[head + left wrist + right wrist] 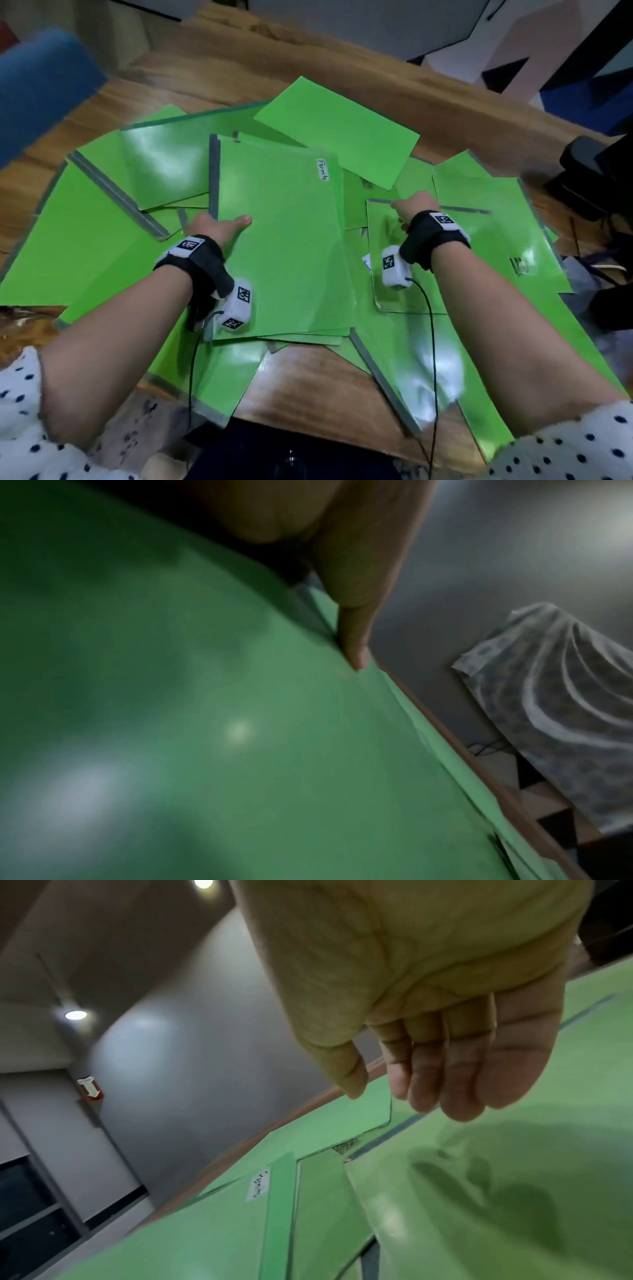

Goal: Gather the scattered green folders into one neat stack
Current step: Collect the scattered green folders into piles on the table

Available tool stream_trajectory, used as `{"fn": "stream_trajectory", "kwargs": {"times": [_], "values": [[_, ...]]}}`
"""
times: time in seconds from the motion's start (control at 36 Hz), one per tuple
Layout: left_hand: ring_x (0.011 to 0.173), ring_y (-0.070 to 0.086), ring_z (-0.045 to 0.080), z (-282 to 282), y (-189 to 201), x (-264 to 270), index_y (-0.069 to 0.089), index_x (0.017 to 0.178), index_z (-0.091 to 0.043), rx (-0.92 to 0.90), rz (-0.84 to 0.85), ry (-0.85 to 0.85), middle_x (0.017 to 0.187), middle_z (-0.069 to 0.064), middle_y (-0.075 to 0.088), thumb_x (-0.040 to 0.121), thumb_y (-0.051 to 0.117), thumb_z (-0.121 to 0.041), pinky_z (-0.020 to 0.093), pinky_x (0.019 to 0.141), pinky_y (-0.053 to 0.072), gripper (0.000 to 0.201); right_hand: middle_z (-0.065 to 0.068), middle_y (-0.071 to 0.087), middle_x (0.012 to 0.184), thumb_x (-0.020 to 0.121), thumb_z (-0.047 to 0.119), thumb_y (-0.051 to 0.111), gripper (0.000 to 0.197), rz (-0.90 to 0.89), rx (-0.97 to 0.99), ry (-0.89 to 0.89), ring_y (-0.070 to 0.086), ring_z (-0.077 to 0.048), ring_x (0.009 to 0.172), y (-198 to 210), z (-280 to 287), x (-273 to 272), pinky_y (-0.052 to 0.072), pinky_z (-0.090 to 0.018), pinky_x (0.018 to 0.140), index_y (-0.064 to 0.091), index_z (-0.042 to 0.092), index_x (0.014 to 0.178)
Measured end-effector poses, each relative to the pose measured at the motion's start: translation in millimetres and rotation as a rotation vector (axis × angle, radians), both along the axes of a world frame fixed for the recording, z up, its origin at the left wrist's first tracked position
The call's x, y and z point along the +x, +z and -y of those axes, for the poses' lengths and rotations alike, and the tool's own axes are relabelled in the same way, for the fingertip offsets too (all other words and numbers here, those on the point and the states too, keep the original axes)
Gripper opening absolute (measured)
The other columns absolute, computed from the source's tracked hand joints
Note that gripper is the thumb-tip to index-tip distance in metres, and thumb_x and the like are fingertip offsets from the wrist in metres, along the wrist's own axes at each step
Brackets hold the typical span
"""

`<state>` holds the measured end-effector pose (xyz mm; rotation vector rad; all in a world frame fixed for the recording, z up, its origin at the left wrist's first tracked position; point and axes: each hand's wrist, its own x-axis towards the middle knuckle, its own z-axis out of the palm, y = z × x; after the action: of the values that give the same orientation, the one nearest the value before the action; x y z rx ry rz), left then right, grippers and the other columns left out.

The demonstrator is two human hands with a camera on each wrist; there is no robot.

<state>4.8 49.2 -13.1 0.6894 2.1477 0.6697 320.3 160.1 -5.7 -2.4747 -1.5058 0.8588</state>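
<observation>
Several green folders lie scattered and overlapping across the wooden table (308,383). In the middle sits a small stack of folders (284,246) whose top one carries a white label (322,169) reading "Permits". My left hand (219,226) grips the stack's left edge, thumb on top and fingers hidden beneath. The left wrist view shows that thumb (356,647) pressed on the green cover (205,723). My right hand (409,209) hovers with relaxed fingers (462,1091) over the far end of a glossy folder (496,246) to the right of the stack, its shadow falling on that cover (479,1191).
More folders fan out to the far left (85,246), the far side (335,133) and the near right (411,370), some overhanging the table's near edge. A blue chair (41,85) stands at the back left. Dark equipment (589,178) sits off the right edge.
</observation>
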Motion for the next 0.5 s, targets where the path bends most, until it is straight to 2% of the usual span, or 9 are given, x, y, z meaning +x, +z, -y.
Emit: {"fn": "stream_trajectory", "kwargs": {"times": [0.03,0.08,0.14,0.19,0.28,0.31,0.39,0.44,0.5], "values": [[0.108,0.058,0.035,-2.0,-2.3,-0.8,0.046,0.13,0.003,-0.047,-0.007,-0.021,0.125,0.018,0.058,0.068,0.075,-0.057,0.043,0.094,0.049,0.091,-0.007,0.055,0.073,0.093,0.027,0.054,0.029,0.014,0.005,0.001,0.049,-0.02,0.059,-6.8,-6.4,-0.3,0.046,-0.027,0.056,0.053,0.004,0.075],[0.109,0.058,0.036,-5.9,-8.6,-4.6,0.042,0.135,0.004,-0.133,0.009,-0.06,0.127,0.02,0.056,0.069,0.075,-0.056,0.04,0.092,0.049,0.095,-0.004,0.048,0.064,0.092,0.025,0.054,0.034,0.034,0.021,0.009,0.042,-0.017,0.053,-18.6,-20.6,-1.7,0.037,-0.024,0.05,0.043,0.009,0.065],[0.109,0.056,0.035,-12.2,-10.7,-9.5,0.04,0.136,0.006,-0.182,0.014,-0.099,0.129,0.021,0.054,0.071,0.076,-0.05,0.036,0.084,0.045,0.092,-0.004,0.042,0.061,0.092,0.022,0.052,0.035,0.038,0.042,0.015,0.038,-0.017,0.051,-24.1,-34.2,-4.1,0.033,-0.023,0.047,0.039,0.009,0.062],[0.109,0.053,0.033,-18.5,-7.3,-13.2,0.041,0.135,0.006,-0.232,-0.02,-0.162,0.133,0.019,0.051,0.073,0.075,-0.048,0.034,0.084,0.042,0.088,-0.005,0.042,0.062,0.092,0.021,0.05,0.033,0.037,0.057,0.006,0.04,-0.019,0.053,-26.7,-46.1,-6.5,0.033,-0.024,0.048,0.04,0.008,0.064],[0.124,0.047,0.031,-27.4,-0.7,-17.4,0.04,0.137,0.002,-0.306,-0.075,-0.282,0.141,0.016,0.045,0.076,0.07,-0.051,0.035,0.101,0.04,0.086,-0.015,0.055,0.084,0.091,0.028,0.048,0.032,0.044,0.085,-0.018,0.05,-0.027,0.072,-31.5,-63.5,-13.3,0.04,-0.03,0.063,0.047,0.004,0.07],[0.124,0.047,0.031,-29.4,0.6,-18.4,0.041,0.137,0.001,-0.323,-0.077,-0.308,0.141,0.016,0.045,0.076,0.07,-0.051,0.036,0.103,0.04,0.085,-0.017,0.059,0.093,0.09,0.034,0.047,0.035,0.052,0.084,-0.027,0.052,-0.028,0.079,-33.4,-67.7,-16.8,0.041,-0.031,0.067,0.05,0.003,0.074],[0.12,0.05,0.031,-33.0,0.7,-22.1,0.042,0.136,-0.002,-0.351,-0.058,-0.316,0.135,0.015,0.049,0.073,0.074,-0.048,0.039,0.102,0.041,0.084,-0.021,0.058,0.118,0.086,0.058,0.04,0.063,0.125,0.036,-0.035,0.053,-0.033,0.108,-47.8,-83.5,-22.8,0.044,-0.04,0.087,0.062,0.001,0.098],[0.118,0.051,0.031,-35.3,-1.3,-24.4,0.041,0.137,-0.003,-0.354,-0.052,-0.308,0.133,0.015,0.051,0.071,0.077,-0.047,0.04,0.1,0.042,0.087,-0.022,0.051,0.128,0.084,0.069,0.036,0.078,0.197,0.018,-0.057,0.044,-0.034,0.121,-51.9,-87.4,-27.5,0.04,-0.044,0.094,0.06,0.0,0.111],[0.117,0.051,0.032,-36.7,-3.0,-25.5,0.04,0.137,-0.002,-0.35,-0.065,-0.295,0.133,0.016,0.05,0.07,0.077,-0.046,0.039,0.097,0.044,0.089,-0.02,0.046,0.133,0.079,0.075,0.042,0.086,0.239,0.004,-0.098,0.04,-0.033,0.125,-53.9,-89.6,-31.9,0.037,-0.045,0.098,0.053,0.001,0.121]]}}
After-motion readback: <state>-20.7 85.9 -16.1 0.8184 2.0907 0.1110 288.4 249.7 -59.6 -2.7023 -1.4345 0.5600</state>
